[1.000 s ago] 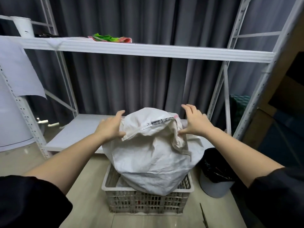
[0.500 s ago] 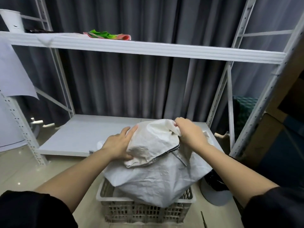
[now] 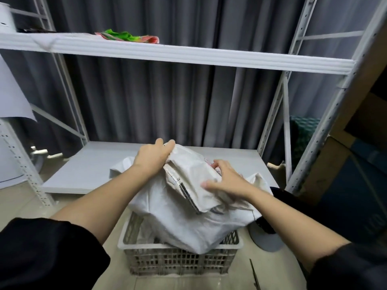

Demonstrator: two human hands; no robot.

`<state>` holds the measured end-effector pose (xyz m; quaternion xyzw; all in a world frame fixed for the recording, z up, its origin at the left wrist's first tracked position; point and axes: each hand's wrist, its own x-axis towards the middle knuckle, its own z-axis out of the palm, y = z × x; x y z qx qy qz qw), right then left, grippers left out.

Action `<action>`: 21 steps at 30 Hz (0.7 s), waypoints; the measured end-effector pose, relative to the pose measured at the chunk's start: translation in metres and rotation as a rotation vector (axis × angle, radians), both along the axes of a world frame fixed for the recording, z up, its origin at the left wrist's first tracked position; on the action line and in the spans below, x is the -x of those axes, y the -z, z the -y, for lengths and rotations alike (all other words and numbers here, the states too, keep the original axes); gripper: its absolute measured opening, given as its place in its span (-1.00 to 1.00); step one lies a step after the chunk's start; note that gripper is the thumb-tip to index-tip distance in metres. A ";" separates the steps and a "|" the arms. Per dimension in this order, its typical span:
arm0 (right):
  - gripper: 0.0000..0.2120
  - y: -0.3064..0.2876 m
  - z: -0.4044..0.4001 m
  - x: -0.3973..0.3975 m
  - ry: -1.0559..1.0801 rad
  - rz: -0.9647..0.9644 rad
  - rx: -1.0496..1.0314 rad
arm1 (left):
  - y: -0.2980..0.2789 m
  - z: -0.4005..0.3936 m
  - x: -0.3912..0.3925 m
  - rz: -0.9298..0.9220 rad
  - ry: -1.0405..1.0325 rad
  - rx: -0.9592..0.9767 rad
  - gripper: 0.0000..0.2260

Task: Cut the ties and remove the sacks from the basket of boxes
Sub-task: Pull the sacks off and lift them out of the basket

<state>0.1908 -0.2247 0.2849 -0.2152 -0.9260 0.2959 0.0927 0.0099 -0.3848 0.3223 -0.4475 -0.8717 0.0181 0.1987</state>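
Both hands work the white sack (image 3: 184,222) heaped on the basket (image 3: 180,260): left hand (image 3: 152,158) grips its folded top edge, right hand (image 3: 228,181) presses flat with fingers relaxed, likely flattening it for lifting out, scissors (image 3: 255,277) lying beside the basket.

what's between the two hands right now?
Head view: the folded top of the white sack, lying over the basket, spans the gap between left hand and right hand; both touch it.

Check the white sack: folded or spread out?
Partly folded. The sack has its top doubled over, left hand gripping, right hand resting flat on the fold.
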 end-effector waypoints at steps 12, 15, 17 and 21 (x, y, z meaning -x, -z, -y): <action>-0.58 0.040 0.003 0.009 0.111 0.164 -0.680 | 0.040 0.040 0.004 0.672 0.191 -0.141 -0.56; -0.69 0.029 -0.001 0.005 0.140 -0.040 -0.656 | 0.065 0.027 0.000 0.547 0.047 -0.122 -0.22; -0.70 0.021 -0.006 0.002 0.078 -0.128 -0.692 | 0.080 0.017 -0.004 0.516 -0.088 -0.086 0.07; -0.66 0.028 -0.005 0.002 -0.063 -0.231 -0.887 | 0.103 0.000 -0.009 0.595 -0.163 0.000 0.03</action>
